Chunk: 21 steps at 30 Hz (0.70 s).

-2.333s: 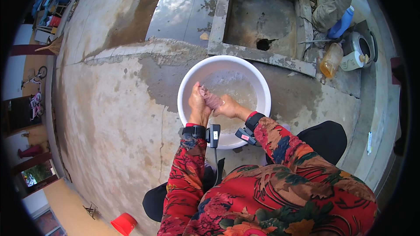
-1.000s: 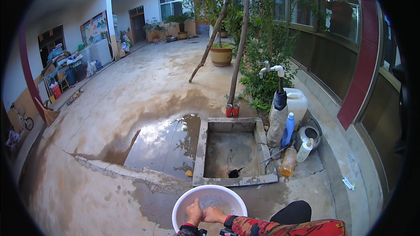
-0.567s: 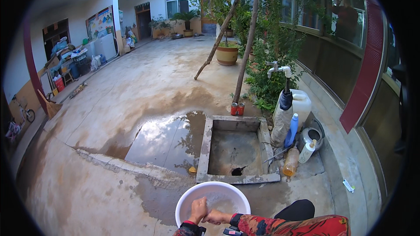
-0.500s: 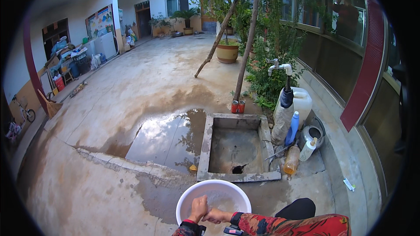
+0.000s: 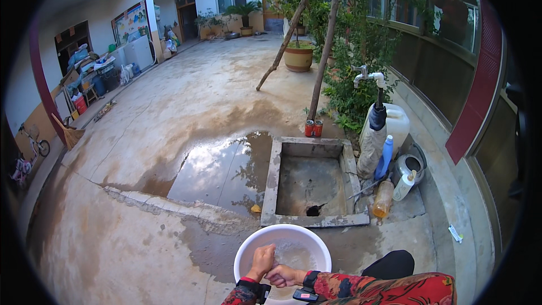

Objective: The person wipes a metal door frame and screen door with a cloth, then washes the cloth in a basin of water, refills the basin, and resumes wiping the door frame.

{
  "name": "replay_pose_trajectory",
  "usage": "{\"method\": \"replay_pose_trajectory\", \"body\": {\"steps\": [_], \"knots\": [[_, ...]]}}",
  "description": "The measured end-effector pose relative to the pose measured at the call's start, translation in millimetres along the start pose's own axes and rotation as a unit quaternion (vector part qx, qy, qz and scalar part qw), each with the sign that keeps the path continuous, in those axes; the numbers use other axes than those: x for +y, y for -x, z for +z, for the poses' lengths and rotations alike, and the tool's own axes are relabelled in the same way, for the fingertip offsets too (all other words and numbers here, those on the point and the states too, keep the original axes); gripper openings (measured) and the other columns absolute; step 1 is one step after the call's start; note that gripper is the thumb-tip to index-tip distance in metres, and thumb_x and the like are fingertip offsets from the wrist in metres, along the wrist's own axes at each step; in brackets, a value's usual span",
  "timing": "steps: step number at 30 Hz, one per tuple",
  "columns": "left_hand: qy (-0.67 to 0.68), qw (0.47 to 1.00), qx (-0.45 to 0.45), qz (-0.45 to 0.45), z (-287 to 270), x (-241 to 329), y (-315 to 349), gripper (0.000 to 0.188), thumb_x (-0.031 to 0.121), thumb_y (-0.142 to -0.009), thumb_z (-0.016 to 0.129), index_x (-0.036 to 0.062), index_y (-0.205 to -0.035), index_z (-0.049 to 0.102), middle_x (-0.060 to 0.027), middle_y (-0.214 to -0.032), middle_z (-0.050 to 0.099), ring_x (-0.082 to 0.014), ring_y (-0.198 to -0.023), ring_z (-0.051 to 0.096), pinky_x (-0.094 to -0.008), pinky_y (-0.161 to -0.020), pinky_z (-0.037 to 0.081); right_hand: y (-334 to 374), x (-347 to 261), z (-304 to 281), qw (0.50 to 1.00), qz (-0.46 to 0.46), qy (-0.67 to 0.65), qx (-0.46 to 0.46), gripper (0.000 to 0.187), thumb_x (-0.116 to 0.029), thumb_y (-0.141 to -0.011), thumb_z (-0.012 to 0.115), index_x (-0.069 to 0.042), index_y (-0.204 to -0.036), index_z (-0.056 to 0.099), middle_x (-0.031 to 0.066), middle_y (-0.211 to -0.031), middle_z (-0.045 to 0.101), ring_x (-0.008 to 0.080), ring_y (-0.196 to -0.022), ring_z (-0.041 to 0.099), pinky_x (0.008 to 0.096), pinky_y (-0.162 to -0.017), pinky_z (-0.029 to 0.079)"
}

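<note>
A round white basin (image 5: 322, 247) holding some water stands on the concrete just this side of the sunken drain. Over its left part my left hand (image 5: 262, 261) is closed, knuckles up. My right hand (image 5: 285, 275) is curled too and touches the left one at the fingers, a little nearer to me. Whatever lies between the fingers, if anything, is hidden. Dark bands with small devices sit around both wrists, below red patterned sleeves.
The square concrete drain (image 5: 270, 183) lies past the basin, beside a puddle (image 5: 212, 169). To its right stand a tap (image 5: 370, 77), a white jerrycan (image 5: 397, 124), a blue bottle (image 5: 385, 157), a white bottle (image 5: 403, 186), an amber bottle (image 5: 383, 199) and a metal kettle (image 5: 409, 165).
The view has shifted slightly, so the whole scene sits a bit differently in the picture. Both hands stay together over the basin, with the left fist turned a little.
</note>
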<state>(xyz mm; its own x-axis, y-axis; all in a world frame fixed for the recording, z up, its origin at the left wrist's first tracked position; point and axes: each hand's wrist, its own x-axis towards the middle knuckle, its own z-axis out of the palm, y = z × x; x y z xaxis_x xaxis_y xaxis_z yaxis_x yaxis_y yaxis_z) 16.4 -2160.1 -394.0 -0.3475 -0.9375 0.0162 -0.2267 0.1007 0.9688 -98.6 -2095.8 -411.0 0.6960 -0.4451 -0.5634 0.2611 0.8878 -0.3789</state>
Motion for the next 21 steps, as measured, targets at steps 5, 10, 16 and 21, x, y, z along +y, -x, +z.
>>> {"method": "replay_pose_trajectory", "body": {"steps": [5, 10, 16, 21], "knots": [[0.041, 0.999, -0.006, -0.01, -2, -5, -3, 0.038, 0.026, -0.091, 0.05, -0.004, -0.069, 0.056, -0.0098, -0.057, 0.052, -0.0173, -0.055, 0.047, -0.0359, -0.052, 0.038, -4, 2, -2, 0.997, 0.0, -0.066, -0.042, 0.032, -0.018, -0.087, 0.057, -0.018, -0.061, 0.038, -0.007, -0.053, 0.031, 0.004, -0.039, 0.027, 0.0203, -0.035, 0.018], [0.046, 0.999, -0.011, -0.011, -6, 0, -4, 0.038, 0.024, -0.092, 0.05, -0.0034, -0.066, 0.054, -0.0063, -0.057, 0.051, -0.015, -0.055, 0.045, -0.0328, -0.053, 0.037, -5, 1, 1, 0.993, 0.001, -0.104, -0.062, 0.031, -0.018, -0.087, 0.056, -0.017, -0.061, 0.038, -0.0071, -0.054, 0.031, 0.0044, -0.04, 0.027, 0.0196, -0.035, 0.019], [0.049, 0.999, 0.002, 0.015, -14, 16, -9, 0.039, 0.024, -0.094, 0.049, -0.0031, -0.066, 0.054, -0.0055, -0.058, 0.051, -0.0146, -0.056, 0.045, -0.0317, -0.054, 0.037, -6, -7, 8, 0.986, -0.017, -0.132, -0.1, 0.029, -0.014, -0.088, 0.055, -0.015, -0.064, 0.038, -0.0066, -0.055, 0.031, 0.0043, -0.04, 0.028, 0.0194, -0.035, 0.02], [0.061, 0.998, 0.006, 0.013, -15, 14, -14, 0.038, 0.024, -0.094, 0.048, -0.0033, -0.069, 0.056, -0.0059, -0.061, 0.052, -0.015, -0.057, 0.048, -0.0309, -0.056, 0.039, -5, -11, 14, 0.98, -0.045, -0.139, -0.134, 0.03, -0.014, -0.088, 0.055, -0.015, -0.063, 0.037, -0.0057, -0.056, 0.032, 0.0042, -0.04, 0.029, 0.0193, -0.035, 0.02]]}}
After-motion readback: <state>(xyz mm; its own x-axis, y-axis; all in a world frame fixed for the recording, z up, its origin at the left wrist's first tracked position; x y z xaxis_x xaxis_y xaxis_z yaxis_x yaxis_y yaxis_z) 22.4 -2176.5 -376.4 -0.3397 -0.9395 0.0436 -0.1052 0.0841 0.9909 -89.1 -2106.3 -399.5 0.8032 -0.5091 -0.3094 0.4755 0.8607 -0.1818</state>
